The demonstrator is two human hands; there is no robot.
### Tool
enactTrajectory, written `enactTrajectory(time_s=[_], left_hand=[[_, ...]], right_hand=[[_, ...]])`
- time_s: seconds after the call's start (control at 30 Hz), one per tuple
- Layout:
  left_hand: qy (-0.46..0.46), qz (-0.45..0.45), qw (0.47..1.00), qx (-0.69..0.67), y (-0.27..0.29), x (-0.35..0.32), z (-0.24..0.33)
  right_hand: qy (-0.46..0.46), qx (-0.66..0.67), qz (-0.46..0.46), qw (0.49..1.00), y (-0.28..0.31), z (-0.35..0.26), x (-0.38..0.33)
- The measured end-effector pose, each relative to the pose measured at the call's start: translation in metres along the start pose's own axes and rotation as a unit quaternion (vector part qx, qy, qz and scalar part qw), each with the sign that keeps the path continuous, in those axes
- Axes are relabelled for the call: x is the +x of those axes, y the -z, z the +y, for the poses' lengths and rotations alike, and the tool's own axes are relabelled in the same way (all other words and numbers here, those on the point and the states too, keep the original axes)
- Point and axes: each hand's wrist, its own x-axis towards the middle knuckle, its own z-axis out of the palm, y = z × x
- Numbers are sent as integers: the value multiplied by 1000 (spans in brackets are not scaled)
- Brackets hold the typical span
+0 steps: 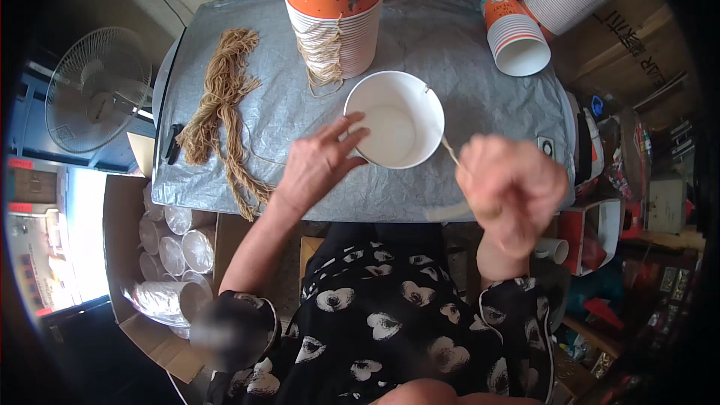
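A white paper bucket (382, 97) stands tilted near the front middle of the table, its mouth toward me. My left hand (315, 163) grips its left rim, with fingers inside and the thumb outside. From the bucket's right side a thin tan string (451, 152) runs to my right hand (514, 184). That hand is closed on the string and partly smeared by motion. Near the rim's upper right a small mark or hole (427, 90) shows. Behind the bucket rises a tall stack of orange and white paper buckets (360, 37), with string loops (324, 41) hanging down its side.
A bundle of tan strings (219, 105) lies on the left of the grey-covered table (277, 30). More paper buckets (523, 52) lie at the back right. A black-handled tool (172, 142) is at the left edge. A carton of wrapped cups (124, 247) and a fan (97, 90) stand left.
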Motion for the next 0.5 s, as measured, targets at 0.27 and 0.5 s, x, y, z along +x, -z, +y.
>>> enactTrajectory(time_s=[0.27,0.5], left_hand=[[-22,1,998,-64,-7,-8,-25],[8,19,991,-135,-23,-42,5]], right_hand=[[74,151,-195,966,12,-15,-16],[-235,-116,-98,960,2,38,-12]])
